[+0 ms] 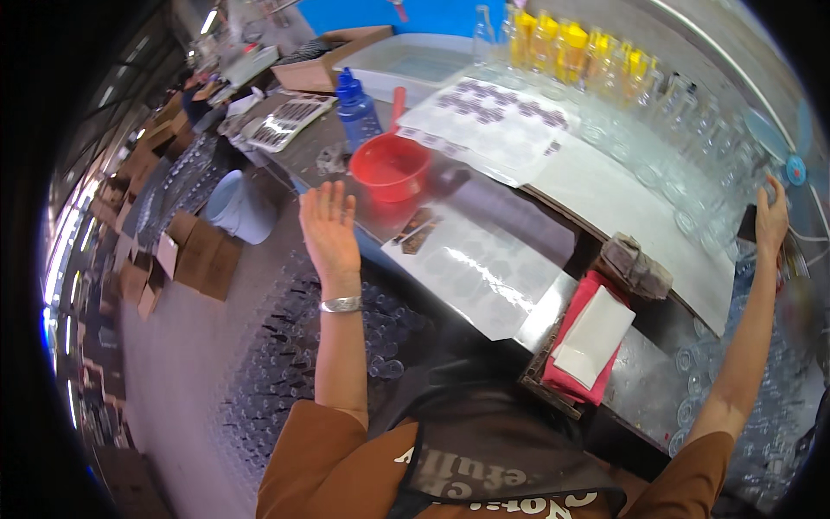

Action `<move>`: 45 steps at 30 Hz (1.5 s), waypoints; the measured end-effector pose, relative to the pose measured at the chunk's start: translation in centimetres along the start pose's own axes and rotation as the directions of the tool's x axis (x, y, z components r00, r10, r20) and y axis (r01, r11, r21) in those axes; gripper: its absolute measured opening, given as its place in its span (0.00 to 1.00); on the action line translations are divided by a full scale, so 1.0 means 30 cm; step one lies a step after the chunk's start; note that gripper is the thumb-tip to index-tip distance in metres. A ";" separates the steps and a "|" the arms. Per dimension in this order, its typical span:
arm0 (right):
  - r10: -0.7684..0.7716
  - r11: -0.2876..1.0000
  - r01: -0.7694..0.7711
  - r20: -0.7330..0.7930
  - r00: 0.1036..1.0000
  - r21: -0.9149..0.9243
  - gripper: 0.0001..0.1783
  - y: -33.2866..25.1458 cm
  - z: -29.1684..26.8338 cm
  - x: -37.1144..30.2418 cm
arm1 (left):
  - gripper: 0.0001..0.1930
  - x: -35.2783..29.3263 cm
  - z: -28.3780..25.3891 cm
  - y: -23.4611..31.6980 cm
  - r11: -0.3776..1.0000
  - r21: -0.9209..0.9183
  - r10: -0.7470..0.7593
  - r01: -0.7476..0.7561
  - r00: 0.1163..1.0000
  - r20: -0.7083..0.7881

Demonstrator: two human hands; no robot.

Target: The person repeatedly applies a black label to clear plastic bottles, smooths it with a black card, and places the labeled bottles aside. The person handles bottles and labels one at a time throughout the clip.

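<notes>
My left hand [330, 229] is raised palm up with straight fingers and holds nothing. A silver bracelet [341, 304] circles its wrist. Nearest to it is a red plastic dipper [391, 173] on the metal worktop, beside a blue squeeze bottle [356, 111]. At the far right my right hand [772, 218] has curled fingers, beside a small dark object [747, 223] and clear glass bottles [683, 173]. Whatever its fingers close on cannot be made out. A shiny translucent sheet [484, 272] and a white sheet with dark printed shapes [493, 112] lie between my arms.
A pink cloth with a folded white cloth [595, 337] lies in a tray near me, beside a crumpled grey rag [635, 264]. Yellow-filled bottles [571, 52] line the back. Many glass pieces [294, 363] cover the floor at left, near a pale bucket [238, 208] and cartons [203, 255].
</notes>
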State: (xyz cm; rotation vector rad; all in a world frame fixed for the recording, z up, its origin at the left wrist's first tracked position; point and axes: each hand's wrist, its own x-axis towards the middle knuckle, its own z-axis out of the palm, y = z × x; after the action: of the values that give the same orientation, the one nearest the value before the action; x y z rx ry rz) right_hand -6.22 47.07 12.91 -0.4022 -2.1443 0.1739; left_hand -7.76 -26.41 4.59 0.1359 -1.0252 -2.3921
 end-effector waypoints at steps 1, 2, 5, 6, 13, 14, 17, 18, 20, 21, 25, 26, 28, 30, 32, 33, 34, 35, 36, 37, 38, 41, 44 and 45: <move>-0.011 0.999 0.012 -0.008 1.000 0.045 0.22 -0.024 0.021 -0.015 | 0.41 -0.030 -0.007 0.049 0.999 0.039 0.014 -0.015 0.999 0.029; -0.021 0.997 0.022 -0.022 1.000 0.069 0.22 -0.035 0.014 -0.022 | 0.42 -0.044 -0.013 0.081 0.998 0.053 0.041 -0.043 0.998 0.038; -0.047 0.997 0.054 -0.101 0.994 0.061 0.21 -0.048 -0.056 -0.075 | 0.44 -0.065 -0.015 0.127 0.985 0.129 0.104 -0.115 0.990 0.095; -0.061 0.997 0.067 -0.138 0.989 0.041 0.20 -0.046 -0.104 -0.097 | 0.43 -0.069 -0.014 0.137 0.979 0.148 0.120 -0.138 0.985 0.121; 0.045 0.915 -0.025 -0.041 0.998 0.403 0.19 -0.360 -0.500 -0.361 | 0.39 -0.040 -0.007 0.253 0.850 0.369 0.256 -0.375 0.908 0.332; -0.017 0.896 0.037 -0.048 0.999 0.443 0.19 -0.380 -0.532 -0.395 | 0.39 -0.037 0.003 0.262 0.834 0.387 0.257 -0.393 0.898 0.357; -0.031 0.851 -0.027 0.102 0.994 0.524 0.19 -0.496 -0.628 -0.520 | 0.38 -0.024 0.017 0.240 0.796 0.410 0.248 -0.445 0.858 0.449; -0.010 0.844 -0.086 0.177 0.984 0.529 0.19 -0.548 -0.664 -0.559 | 0.39 0.002 0.008 0.218 0.807 0.408 0.216 -0.427 0.856 0.470; 0.007 0.773 -0.176 0.269 0.963 0.609 0.18 -0.640 -0.658 -0.639 | 0.39 0.046 -0.010 0.217 0.794 0.448 0.146 -0.412 0.843 0.517; 0.016 0.746 -0.221 0.314 0.949 0.629 0.18 -0.680 -0.657 -0.671 | 0.40 0.064 -0.015 0.194 0.792 0.468 0.093 -0.393 0.834 0.543; -0.083 0.725 -0.190 0.358 0.930 0.662 0.19 -0.767 -0.612 -0.741 | 0.43 0.120 0.000 0.167 0.779 0.547 -0.139 -0.306 0.767 0.627; -0.073 0.719 -0.207 0.369 0.926 0.663 0.19 -0.772 -0.589 -0.759 | 0.45 0.131 0.008 0.159 0.774 0.567 -0.200 -0.283 0.740 0.642; -0.077 0.733 -0.222 0.404 0.912 0.642 0.19 -0.789 -0.567 -0.770 | 0.45 0.151 0.036 0.145 0.795 0.565 -0.287 -0.219 0.685 0.670; -0.075 0.746 -0.206 0.387 0.919 0.633 0.19 -0.801 -0.560 -0.770 | 0.46 0.168 0.070 0.118 0.823 0.546 -0.344 -0.156 0.627 0.699; -0.074 0.761 -0.197 0.384 0.920 0.618 0.19 -0.814 -0.559 -0.775 | 0.47 0.162 0.115 0.096 0.853 0.512 -0.366 -0.102 0.582 0.726; -0.073 0.770 -0.192 0.384 0.921 0.608 0.19 -0.823 -0.559 -0.775 | 0.49 0.143 0.153 0.095 0.850 0.516 -0.370 -0.107 0.576 0.729; -0.073 0.779 -0.187 0.383 0.921 0.598 0.19 -0.831 -0.558 -0.776 | 0.50 0.131 0.175 0.080 0.855 0.511 -0.379 -0.093 0.561 0.736; -0.075 0.780 -0.182 0.378 0.923 0.599 0.19 -0.836 -0.556 -0.777 | 0.51 0.123 0.196 0.069 0.857 0.508 -0.386 -0.085 0.546 0.743; -0.077 0.781 -0.177 0.373 0.925 0.599 0.20 -0.839 -0.555 -0.780 | 0.52 0.114 0.212 0.058 0.860 0.505 -0.393 -0.076 0.531 0.750; -0.079 0.781 -0.172 0.368 0.926 0.600 0.20 -0.841 -0.553 -0.783 | 0.52 0.103 0.222 0.047 0.860 0.505 -0.397 -0.075 0.524 0.753; -0.075 0.787 -0.165 0.358 0.931 0.594 0.20 -0.842 -0.552 -0.786 | 0.52 0.091 0.231 0.033 0.862 0.501 -0.398 -0.073 0.514 0.760; -0.057 0.789 -0.164 0.337 0.940 0.592 0.21 -0.839 -0.547 -0.801 | 0.53 0.055 0.256 0.008 0.856 0.515 -0.425 -0.052 0.497 0.756; -0.033 0.768 -0.193 0.338 0.940 0.611 0.23 -0.837 -0.547 -0.816 | 0.54 0.045 0.277 -0.007 0.843 0.535 -0.448 -0.055 0.478 0.756; -0.033 0.767 -0.196 0.343 0.939 0.610 0.24 -0.842 -0.549 -0.818 | 0.54 0.043 0.282 -0.015 0.840 0.539 -0.452 -0.061 0.470 0.758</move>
State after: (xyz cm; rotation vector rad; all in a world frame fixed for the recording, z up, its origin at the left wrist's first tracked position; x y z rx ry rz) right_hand 14.65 14.41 10.14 -0.0580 -2.2295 1.0666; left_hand -11.52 -21.36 10.40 -0.9655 -2.2171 -2.2840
